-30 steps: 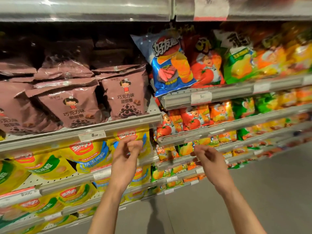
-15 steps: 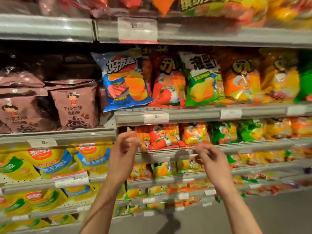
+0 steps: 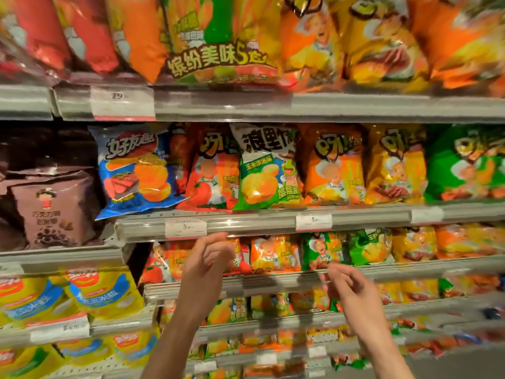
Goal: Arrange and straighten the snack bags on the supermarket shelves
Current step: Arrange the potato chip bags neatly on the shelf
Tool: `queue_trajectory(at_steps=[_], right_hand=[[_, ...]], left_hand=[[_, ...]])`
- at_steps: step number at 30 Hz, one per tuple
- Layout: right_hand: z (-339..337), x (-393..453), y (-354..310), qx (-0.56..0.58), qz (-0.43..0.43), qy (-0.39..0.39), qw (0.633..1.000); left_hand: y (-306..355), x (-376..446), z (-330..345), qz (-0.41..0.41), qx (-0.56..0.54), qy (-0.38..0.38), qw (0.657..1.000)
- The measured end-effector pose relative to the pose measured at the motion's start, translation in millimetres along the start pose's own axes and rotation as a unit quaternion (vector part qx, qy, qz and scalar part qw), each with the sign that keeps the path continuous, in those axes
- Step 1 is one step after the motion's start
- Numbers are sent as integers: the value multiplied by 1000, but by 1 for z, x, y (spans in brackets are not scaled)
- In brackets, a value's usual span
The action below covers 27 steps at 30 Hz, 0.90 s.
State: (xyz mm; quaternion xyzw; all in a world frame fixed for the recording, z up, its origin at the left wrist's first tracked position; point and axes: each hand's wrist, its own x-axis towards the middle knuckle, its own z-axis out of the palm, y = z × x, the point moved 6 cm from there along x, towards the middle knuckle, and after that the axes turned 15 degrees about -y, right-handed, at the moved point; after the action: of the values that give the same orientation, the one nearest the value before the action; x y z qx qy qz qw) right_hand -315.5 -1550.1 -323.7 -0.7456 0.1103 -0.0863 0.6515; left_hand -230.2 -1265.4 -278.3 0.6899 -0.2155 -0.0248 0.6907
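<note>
Head cam, looking up at a wall of snack shelves. The person's left hand point(image 3: 203, 265) is raised in front of the lower chip shelf, just under the shelf rail point(image 3: 246, 224) with the price tag point(image 3: 185, 228). Its fingers are loosely curled and a bit apart, holding nothing. The right hand point(image 3: 352, 289) is up too, further right and a little lower, fingers relaxed and slightly spread, also empty. Neither hand is touching a bag as far as the picture shows.

On the middle shelf, the blue chip bag point(image 3: 134, 168) sits at the left end, tilted, with its bottom corner hanging over the shelf edge. Right of it stand a red tomato bag point(image 3: 213, 173), a green-and-white bag point(image 3: 265, 170), an orange bag point(image 3: 332, 165), a yellow bag point(image 3: 396, 165) and a green bag point(image 3: 464, 165), all pretty much upright, side by side.

Behind the hands is a row of smaller bags point(image 3: 276, 253) in orange, green and yellow. Off to the left, brown bags point(image 3: 50, 212) sit on their own shelf with yellow-and-blue bags point(image 3: 101, 294) below. The top shelf holds big multipacks point(image 3: 218, 39). The edges are blurry, so small print is unreadable.
</note>
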Motion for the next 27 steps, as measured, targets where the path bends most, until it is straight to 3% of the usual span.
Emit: queue_trajectory(at_steps=[7, 11, 16, 19, 23, 27], right_hand=[[-34, 14, -7, -21, -9, 16, 1000], [-57, 21, -3, -14, -16, 15, 1000], [-94, 36, 1, 35, -30, 10, 999], [-127, 52, 7, 44, -44, -10, 998], [-179, 75, 7, -34, -70, -70, 995], [-240, 84, 11, -14, -62, -43, 997]], left_hand=[[-4, 28, 33, 11, -44, -27, 999], [-9, 34, 50, 22, -6, -3, 1000], [-17, 51, 88, 6, -90, 5, 996], [-14, 60, 122, 11, -40, 21, 999], [-12, 69, 177, 2, -6, 65, 998], [-8, 76, 244, -12, 30, 66, 997]])
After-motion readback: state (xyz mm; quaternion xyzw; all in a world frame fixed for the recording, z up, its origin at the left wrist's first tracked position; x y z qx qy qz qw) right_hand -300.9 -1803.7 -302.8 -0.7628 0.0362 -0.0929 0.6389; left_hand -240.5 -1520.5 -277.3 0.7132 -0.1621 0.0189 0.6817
